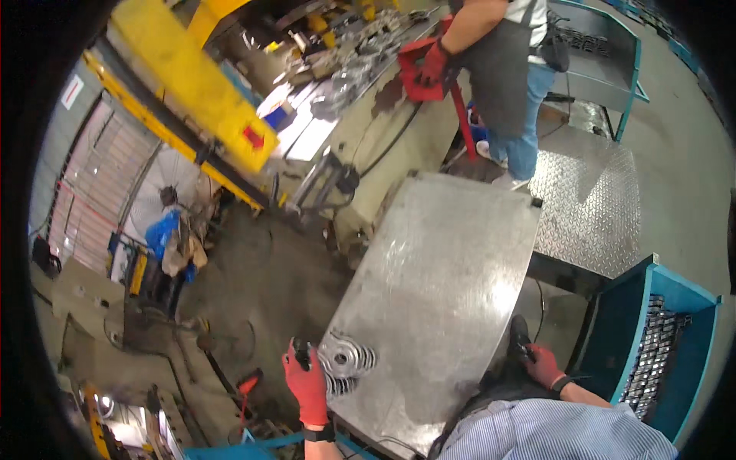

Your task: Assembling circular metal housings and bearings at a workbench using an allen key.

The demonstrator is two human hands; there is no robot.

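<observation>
steel tabletop (452,253) mid-frame; left hand (307,389), lower left, probably picking from stacked metal parts (353,359), firm grip needed next; can't tell what it or the right hand (544,366) holds.

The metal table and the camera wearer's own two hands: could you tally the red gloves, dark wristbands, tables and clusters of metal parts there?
Red gloves: 2
Dark wristbands: 2
Metal table: 1
Cluster of metal parts: 1 (its pieces overlap too much to count singly)
Total: 6
</observation>
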